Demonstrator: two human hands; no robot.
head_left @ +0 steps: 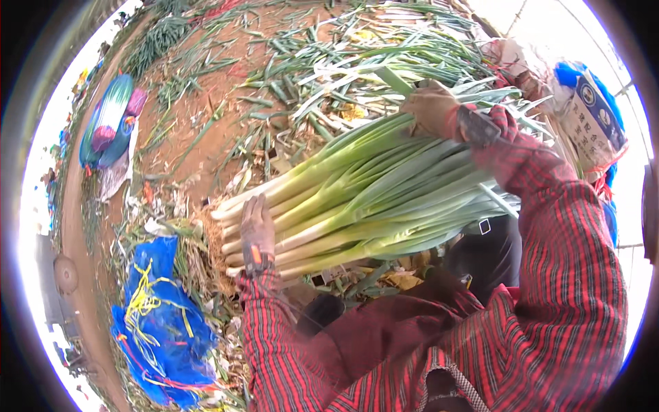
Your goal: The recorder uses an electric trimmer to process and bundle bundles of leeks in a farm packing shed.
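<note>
Leeks (357, 199) lie gathered, no tie visible (loose greens (412, 58) beyond), left hand (257, 230) open atop, right hand (432, 111) curled at leaves (439, 168), grip unclear.

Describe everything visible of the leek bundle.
The leek bundle lies across the person's front: many smooth stalks side by side, pale at the left, with brownish, fibrous roots, shading into long green leaves fanning right. The left hand rests flat on the pale ends; the right hand touches the far-side leaves.
</note>
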